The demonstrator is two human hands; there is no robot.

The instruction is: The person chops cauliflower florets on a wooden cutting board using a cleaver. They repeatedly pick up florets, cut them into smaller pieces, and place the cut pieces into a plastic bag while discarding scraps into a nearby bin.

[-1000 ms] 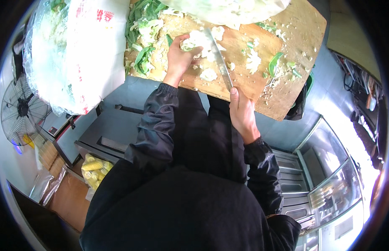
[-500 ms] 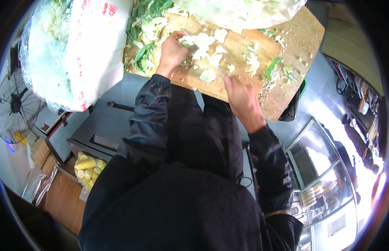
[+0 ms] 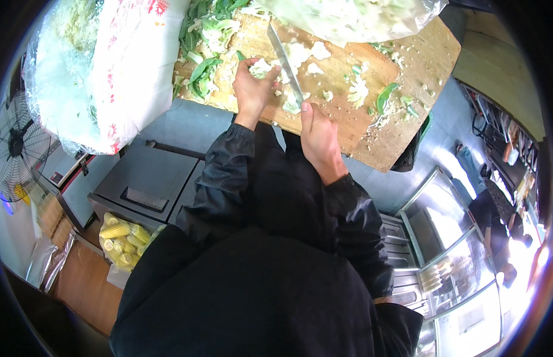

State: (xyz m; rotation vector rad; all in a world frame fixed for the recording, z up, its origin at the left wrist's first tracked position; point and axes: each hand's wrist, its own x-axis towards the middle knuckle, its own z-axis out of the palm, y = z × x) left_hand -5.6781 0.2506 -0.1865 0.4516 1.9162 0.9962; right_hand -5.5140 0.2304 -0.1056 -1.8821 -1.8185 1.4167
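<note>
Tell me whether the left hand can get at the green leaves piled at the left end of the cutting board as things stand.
Probably yes. The left hand rests on a cauliflower piece on the cutting board, and the green leaves lie just to its left with nothing between. The knife is on its other side.

Bare board point(image 3: 342, 128) right; leaves point(image 3: 200, 65), sack point(image 3: 118, 65) crowd left.
</note>
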